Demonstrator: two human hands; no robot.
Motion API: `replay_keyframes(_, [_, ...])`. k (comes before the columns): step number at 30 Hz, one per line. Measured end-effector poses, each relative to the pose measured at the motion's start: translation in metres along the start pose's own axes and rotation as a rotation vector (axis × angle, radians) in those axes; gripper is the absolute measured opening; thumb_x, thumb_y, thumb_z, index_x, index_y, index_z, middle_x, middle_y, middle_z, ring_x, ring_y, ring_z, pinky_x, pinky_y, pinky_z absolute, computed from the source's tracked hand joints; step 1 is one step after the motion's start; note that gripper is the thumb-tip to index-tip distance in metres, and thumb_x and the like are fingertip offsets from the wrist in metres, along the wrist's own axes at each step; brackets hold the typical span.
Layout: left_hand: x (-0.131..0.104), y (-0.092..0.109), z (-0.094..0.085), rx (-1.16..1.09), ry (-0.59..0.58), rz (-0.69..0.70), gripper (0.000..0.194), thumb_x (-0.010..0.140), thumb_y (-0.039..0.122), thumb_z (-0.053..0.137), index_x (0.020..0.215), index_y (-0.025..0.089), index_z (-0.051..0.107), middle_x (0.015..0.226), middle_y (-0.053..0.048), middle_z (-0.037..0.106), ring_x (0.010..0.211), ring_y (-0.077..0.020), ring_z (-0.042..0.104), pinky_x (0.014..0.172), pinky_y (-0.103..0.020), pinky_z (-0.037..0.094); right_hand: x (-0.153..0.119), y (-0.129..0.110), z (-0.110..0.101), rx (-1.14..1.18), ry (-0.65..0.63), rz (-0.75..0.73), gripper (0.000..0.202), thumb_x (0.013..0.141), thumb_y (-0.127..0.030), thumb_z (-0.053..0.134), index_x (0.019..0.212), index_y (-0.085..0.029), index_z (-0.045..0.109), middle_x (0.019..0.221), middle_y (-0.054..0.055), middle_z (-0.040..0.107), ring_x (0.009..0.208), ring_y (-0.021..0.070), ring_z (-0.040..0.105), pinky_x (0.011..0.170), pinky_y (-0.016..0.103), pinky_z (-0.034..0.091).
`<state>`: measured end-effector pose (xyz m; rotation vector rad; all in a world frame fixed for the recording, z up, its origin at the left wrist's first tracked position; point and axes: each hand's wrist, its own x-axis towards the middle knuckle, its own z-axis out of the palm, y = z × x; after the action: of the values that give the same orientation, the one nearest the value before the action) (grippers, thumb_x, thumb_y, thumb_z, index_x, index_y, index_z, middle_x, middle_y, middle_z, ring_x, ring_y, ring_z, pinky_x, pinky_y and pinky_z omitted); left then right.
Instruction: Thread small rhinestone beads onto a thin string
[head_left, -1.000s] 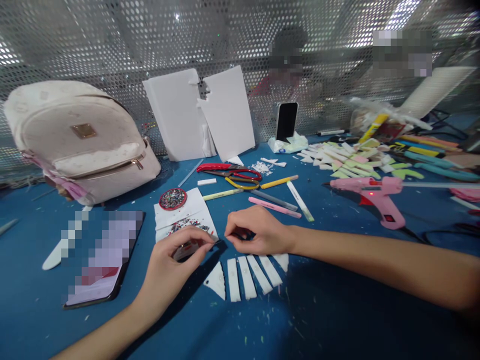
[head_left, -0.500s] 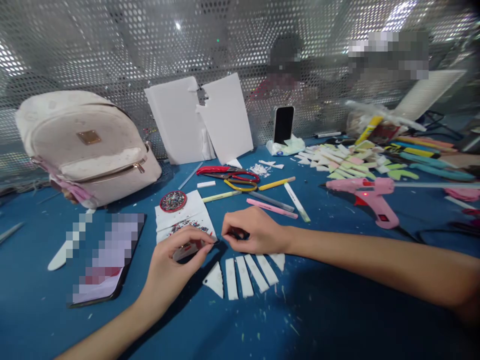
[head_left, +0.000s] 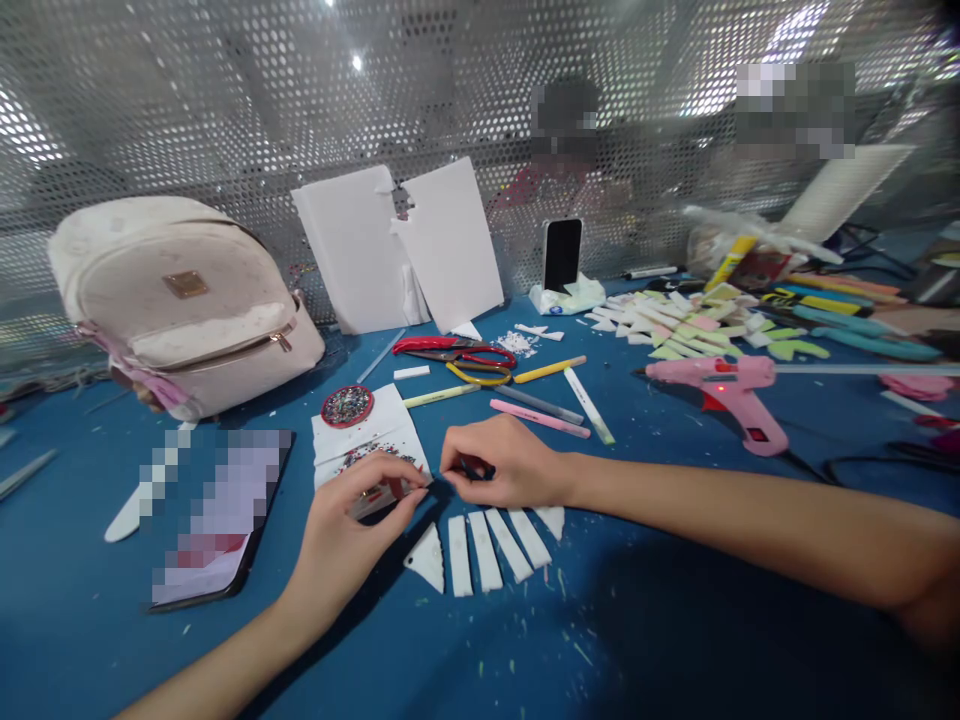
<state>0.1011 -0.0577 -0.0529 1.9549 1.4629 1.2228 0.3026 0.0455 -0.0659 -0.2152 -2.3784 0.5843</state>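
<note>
My left hand (head_left: 365, 512) is closed in a pinch, thumb and forefinger meeting at the tips over the edge of a white paper sheet (head_left: 390, 412). Anything between those tips is too small to name. Close by on the right, my right hand (head_left: 504, 462) has its fingers curled and pinched, with a dark spot in their hollow that I cannot make out. Small sequin-like bits (head_left: 379, 452) lie on the sheet, partly behind my left hand. A red-rimmed round dish (head_left: 347, 406) full of such bits rests on it. Below my hands, several white strips (head_left: 485, 552) fan out on the table.
A pink glue gun (head_left: 724, 385) lies right, before a heap of cut pieces (head_left: 694, 320). Red-handled scissors (head_left: 457, 350) and pens (head_left: 540, 417) lie beyond my hands. A phone (head_left: 225, 520) and white backpack (head_left: 187, 300) are left; white boards (head_left: 450, 250) stand behind.
The view has shifted slightly. Both hands keep nearly the same pose, and the dark speck at my left fingertips no longer shows clearly.
</note>
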Motion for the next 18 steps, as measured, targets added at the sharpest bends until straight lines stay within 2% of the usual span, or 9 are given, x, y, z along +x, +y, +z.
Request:
replay_keyframes(9, [0.0006,-0.0001,0.0020,-0.003,0.002,-0.047,0.004,0.082,0.016,0.071,0.081,0.021,0.070,0.079,0.000,0.072,0.072,-0.0146,0.066,0.070,-0.024,0.054,0.0011,-0.0013,-0.0011,0.032,-0.070,-0.040,0.006,0.084,-0.013,0.059,0.087,-0.017,0.060,0.073,-0.003,0.063,0.057,0.0073,0.049,0.056,0.020,0.035])
replay_keyframes(18, [0.0004,0.0013,0.0040,-0.044,-0.025,-0.064,0.010,0.078,0.019,0.076,0.077,0.020,0.065,0.070,0.002,0.069,0.064,-0.0138,0.065,0.066,-0.024,0.053,0.0038,0.0000,-0.0034,0.017,-0.183,-0.128,0.012,0.094,-0.021,0.056,0.103,-0.019,0.064,0.089,0.001,0.068,0.066,0.0097,0.055,0.063,0.022,0.040])
